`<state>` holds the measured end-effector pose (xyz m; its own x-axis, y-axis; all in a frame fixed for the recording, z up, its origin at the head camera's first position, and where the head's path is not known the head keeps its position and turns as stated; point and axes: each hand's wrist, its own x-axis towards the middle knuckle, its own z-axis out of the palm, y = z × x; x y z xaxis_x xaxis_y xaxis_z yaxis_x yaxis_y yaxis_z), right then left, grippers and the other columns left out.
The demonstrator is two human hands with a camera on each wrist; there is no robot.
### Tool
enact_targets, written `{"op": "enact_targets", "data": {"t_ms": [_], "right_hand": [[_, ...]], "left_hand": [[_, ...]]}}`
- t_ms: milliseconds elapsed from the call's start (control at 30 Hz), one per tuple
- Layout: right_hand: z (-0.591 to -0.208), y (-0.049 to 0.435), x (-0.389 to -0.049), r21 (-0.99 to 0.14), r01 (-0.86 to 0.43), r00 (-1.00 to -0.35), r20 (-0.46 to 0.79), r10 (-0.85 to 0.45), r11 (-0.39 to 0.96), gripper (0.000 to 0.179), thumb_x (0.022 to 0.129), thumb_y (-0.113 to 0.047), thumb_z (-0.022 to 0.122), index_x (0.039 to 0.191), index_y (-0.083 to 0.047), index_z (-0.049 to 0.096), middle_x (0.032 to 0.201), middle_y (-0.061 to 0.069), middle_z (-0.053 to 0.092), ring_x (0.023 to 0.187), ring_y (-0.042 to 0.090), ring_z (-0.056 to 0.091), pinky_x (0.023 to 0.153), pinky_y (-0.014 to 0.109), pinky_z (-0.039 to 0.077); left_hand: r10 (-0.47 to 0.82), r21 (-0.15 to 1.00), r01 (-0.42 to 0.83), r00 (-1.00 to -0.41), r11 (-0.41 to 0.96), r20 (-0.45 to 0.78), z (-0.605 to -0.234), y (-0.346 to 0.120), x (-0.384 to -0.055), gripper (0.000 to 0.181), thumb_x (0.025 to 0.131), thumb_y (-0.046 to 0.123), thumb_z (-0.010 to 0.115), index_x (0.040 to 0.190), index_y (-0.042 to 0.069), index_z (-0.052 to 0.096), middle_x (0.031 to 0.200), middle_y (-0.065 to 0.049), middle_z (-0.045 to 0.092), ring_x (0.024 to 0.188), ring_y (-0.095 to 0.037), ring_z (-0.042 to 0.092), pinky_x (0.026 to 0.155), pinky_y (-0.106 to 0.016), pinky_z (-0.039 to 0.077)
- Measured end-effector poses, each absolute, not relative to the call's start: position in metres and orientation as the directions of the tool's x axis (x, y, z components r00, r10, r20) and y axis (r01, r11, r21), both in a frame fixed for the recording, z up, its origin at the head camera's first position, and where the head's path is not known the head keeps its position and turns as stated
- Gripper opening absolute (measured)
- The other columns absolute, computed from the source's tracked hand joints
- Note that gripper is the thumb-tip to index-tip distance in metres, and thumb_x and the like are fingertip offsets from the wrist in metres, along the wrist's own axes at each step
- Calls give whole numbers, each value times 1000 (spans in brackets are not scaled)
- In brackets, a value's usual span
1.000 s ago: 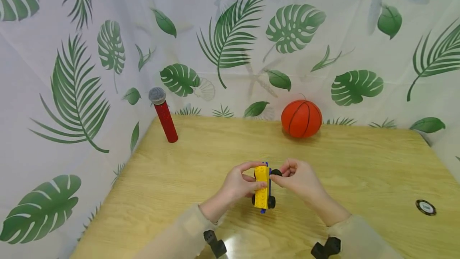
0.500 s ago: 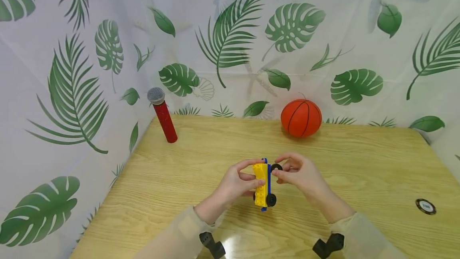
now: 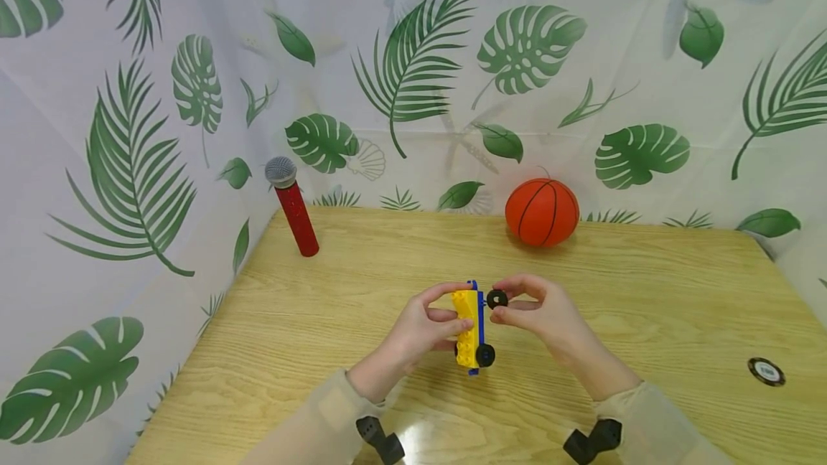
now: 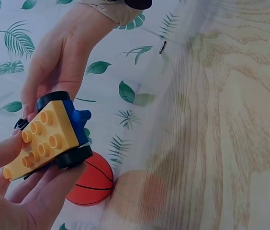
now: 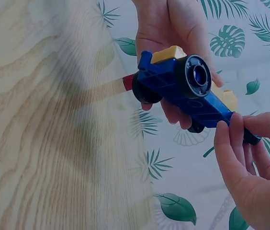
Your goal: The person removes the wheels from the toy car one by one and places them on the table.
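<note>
My left hand (image 3: pixel 423 325) grips a toy car (image 3: pixel 466 329) above the table, thumb on its studded yellow top. Its blue chassis (image 5: pixel 173 98) faces right in the head view, with black wheels along the sides. My right hand (image 3: pixel 545 311) pinches a black wheel (image 3: pixel 497 298) at the car's far end. That wheel stands a little out from the chassis, with a thin blue piece showing between them. In the right wrist view, the right fingers (image 5: pixel 233 143) partly hide this wheel. A nearer wheel (image 3: pixel 485 355) sits against the chassis.
A red microphone (image 3: pixel 298 217) with a silver head stands at the table's back left. An orange basketball (image 3: pixel 541 212) rests near the back edge. A round black-rimmed chip (image 3: pixel 766 372) lies to the right. Leaf-patterned cloth (image 3: pixel 413 77) hangs behind the wooden table (image 3: pixel 646 293).
The car has shifted slightly up and left in the head view. The pinched wheel has come out from the chassis and turned, so that its hub opening now shows.
</note>
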<state>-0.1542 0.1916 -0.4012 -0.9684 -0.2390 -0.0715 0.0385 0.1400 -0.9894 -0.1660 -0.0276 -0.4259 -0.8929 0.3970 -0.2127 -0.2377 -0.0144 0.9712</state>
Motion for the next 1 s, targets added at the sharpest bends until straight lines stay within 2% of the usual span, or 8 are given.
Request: {"op": "enact_targets", "data": {"t_ms": [133,533,800,1000], "right_hand": [[-402,194,-155,-992,42,-966,-71,-247,119,47,92,-9,69,131,9,52,107,6,58,92,11,73,95,33,56],[-401,198,-156,-993,60,-966,-84,-245,103,50,94,-5,66,137,12,47,105,2,62,92,8,72,91,23,55],[-403,202,-159,-985,103,-967,-132,-217,142,52,94,-9,67,140,7,47,110,7,62,95,8,72,96,27,54],[-408,206,-161,-984,83,-971,-115,-211,157,54,94,-11,67,141,6,45,111,10,59,95,7,71,95,28,55]], "left_hand": [[395,970,-243,-893,-25,-214,-425,-28,-166,49,92,2,67,134,25,60,107,-18,74,94,-22,71,80,-44,61],[381,967,-253,-898,-34,-221,-426,-27,-167,49,92,1,67,134,25,60,108,-17,74,93,-21,71,80,-44,61],[378,967,-252,-900,-41,-219,-427,-27,-167,50,92,0,67,134,25,60,107,-18,73,92,-21,71,80,-44,61],[374,968,-247,-902,-38,-216,-428,-27,-168,50,92,0,67,134,25,60,107,-18,73,92,-22,71,80,-45,61]]}}
